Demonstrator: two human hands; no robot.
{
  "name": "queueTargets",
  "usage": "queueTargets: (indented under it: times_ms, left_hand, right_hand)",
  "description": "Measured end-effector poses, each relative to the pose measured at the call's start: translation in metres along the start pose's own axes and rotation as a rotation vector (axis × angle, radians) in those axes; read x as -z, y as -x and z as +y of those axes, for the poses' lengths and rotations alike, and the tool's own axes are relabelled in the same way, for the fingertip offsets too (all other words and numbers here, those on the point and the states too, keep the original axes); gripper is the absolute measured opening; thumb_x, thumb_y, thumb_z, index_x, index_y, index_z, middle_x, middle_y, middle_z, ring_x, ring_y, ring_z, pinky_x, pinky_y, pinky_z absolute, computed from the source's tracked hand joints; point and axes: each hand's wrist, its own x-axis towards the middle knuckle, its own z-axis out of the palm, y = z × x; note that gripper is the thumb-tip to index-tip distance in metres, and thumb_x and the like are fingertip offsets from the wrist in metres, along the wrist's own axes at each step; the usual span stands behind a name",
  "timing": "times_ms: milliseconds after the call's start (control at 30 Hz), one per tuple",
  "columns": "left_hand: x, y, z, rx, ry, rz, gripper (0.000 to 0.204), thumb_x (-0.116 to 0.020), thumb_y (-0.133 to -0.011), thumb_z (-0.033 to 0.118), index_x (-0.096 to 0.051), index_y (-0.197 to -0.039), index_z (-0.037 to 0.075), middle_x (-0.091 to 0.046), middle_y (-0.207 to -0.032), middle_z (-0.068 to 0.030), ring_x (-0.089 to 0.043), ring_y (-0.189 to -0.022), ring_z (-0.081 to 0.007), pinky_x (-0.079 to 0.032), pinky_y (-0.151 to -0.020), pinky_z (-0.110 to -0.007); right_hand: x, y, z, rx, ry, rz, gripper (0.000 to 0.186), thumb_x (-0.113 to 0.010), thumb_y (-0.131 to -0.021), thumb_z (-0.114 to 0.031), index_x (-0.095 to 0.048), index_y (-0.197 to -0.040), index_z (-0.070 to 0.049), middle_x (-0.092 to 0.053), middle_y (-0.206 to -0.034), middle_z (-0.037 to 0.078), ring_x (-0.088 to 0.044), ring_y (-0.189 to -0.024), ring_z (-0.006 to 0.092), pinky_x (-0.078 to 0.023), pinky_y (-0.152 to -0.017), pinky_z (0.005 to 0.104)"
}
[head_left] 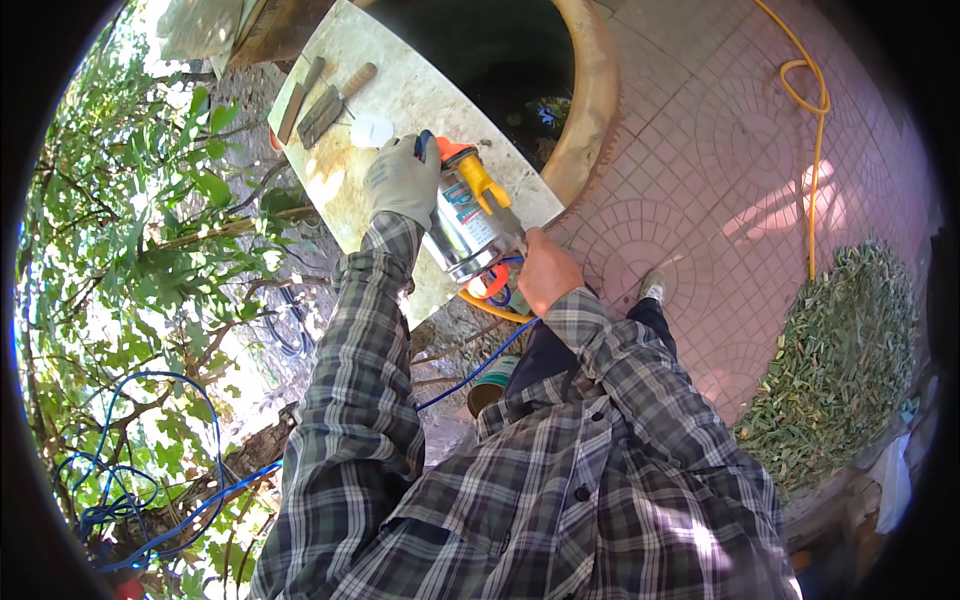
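A shiny metal cylinder (462,240) with a printed label lies tilted over a worn pale board (440,92). My left hand (403,180), in a light work glove, is closed around its upper left side. A yellow part (482,182) and an orange part lie along the cylinder's far end. At its lower right my bare right hand (550,272) is closed, its fingertips mostly hidden, on something I cannot make out. An orange ring (490,282) shows just below the cylinder. Farther left on the board lie a wooden-handled trowel (322,114), another flat tool (290,112) and a white round piece (371,131).
Behind the board is a dark round opening with a thick rim (592,90). A yellow hose (822,150) crosses the paving at right, near a heap of chopped leaves (840,360). Blue rope (205,505) tangles among branches at left. A green-and-white can (495,374) stands by my legs.
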Motion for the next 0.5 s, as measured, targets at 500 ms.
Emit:
queueTargets:
  times_ms: [500]
  left_hand:
    - [0.01, 0.0, 0.015, -0.023, -0.035, -0.099, 0.04, -0.051, -0.094, 0.042, -0.071, -0.093, 0.007, -0.067, -0.093, -0.0152, -0.065, -0.09, -0.0347, -0.049, -0.079, -0.046]
  right_hand:
    - [0.004, 0.0, 0.008, -0.04, -0.102, -0.093, 0.015, -0.058, -0.084, -0.002, -0.054, -0.099, -0.001, -0.065, -0.084, 0.019, -0.064, -0.078, 0.0408, -0.05, -0.07, 0.0475]
